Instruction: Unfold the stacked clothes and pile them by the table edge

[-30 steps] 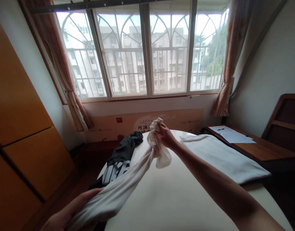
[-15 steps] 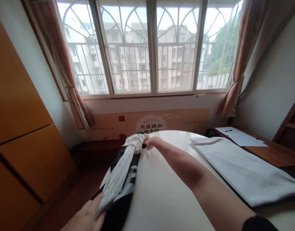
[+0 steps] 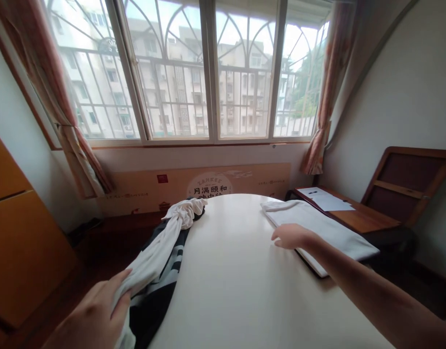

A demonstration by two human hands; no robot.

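Note:
A twisted white garment [image 3: 161, 245] lies along the left edge of the round white table [image 3: 237, 286], on top of a dark garment with white print [image 3: 161, 291]. My left hand [image 3: 95, 315] rests on the near end of the white garment, fingers laid over the cloth. My right hand [image 3: 290, 236] hovers over the table with nothing in it, fingers loosely apart, right beside the near edge of a folded white cloth [image 3: 321, 228] on the table's right side.
A wooden side table [image 3: 357, 218] with papers [image 3: 326, 198] and a pen stands at the right, a wooden frame [image 3: 408, 182] behind it. An orange cabinet [image 3: 15, 232] stands at the left. A printed cardboard panel [image 3: 208, 184] leans under the window.
My right hand let go of the white garment's far end, which now lies on the dark garment, and swung right to the folded white cloth. The camera turned slightly right.

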